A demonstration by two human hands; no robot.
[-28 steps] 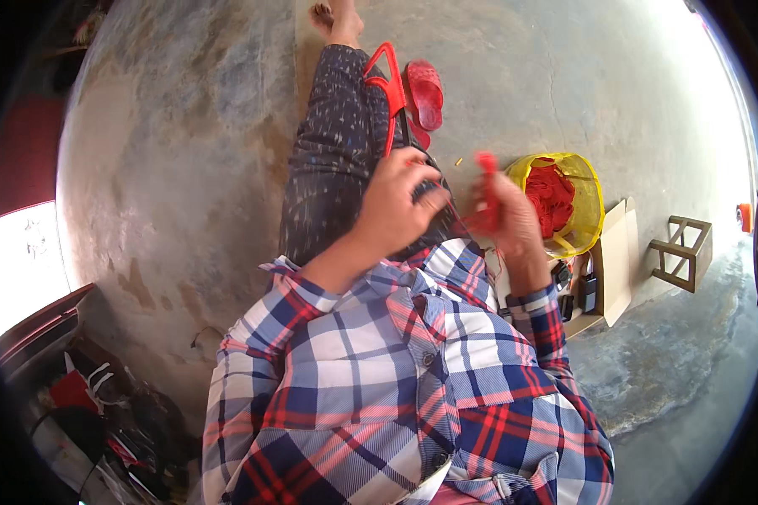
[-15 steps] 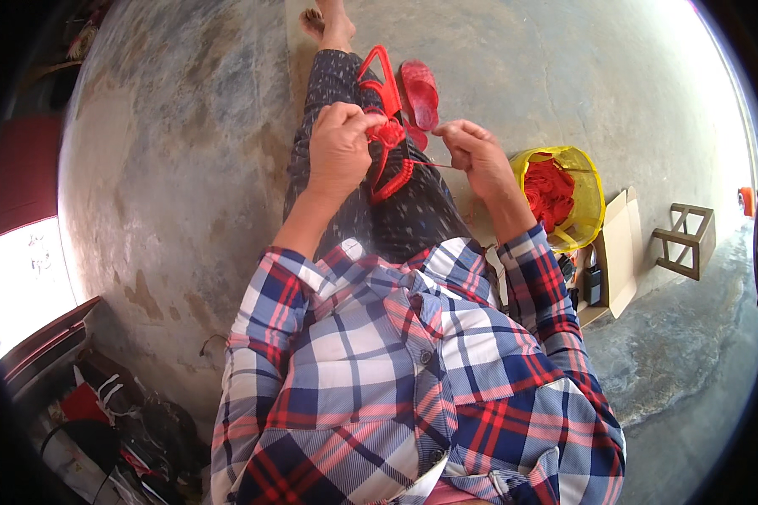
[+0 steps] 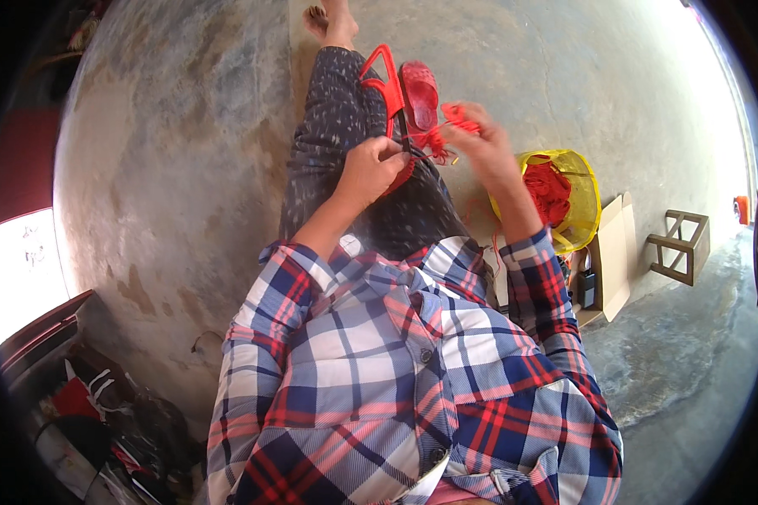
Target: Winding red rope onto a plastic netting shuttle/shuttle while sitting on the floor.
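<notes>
Across my thighs rests a red frame (image 3: pixel 387 82) with a looped top and a dark strip running down it. My left hand (image 3: pixel 370 174) is closed on the near end of this frame, thumb and fingers pinched together at its cord-wrapped part (image 3: pixel 402 178). Fingers and palm partly hide that part. To the right of the frame, my right hand (image 3: pixel 487 150) is closed on a loose bundle of red cord (image 3: pixel 458 119), slightly blurred by motion. Strands of the cord stretch from the bundle toward the left fingertips.
A red slipper (image 3: pixel 419 93) lies on the concrete floor beyond the frame. By my right forearm is a yellow basket (image 3: pixel 596 198) with red material (image 3: pixel 547 192) inside. Past it are an open cardboard box (image 3: pixel 619 252) and a small stool (image 3: pixel 680 247). Clutter (image 3: pixel 114 412) lies at lower left.
The red cord bundle has passed from my left hand to my right, which has it right of the frame. My left hand has come nearer and grips the wrapped part.
</notes>
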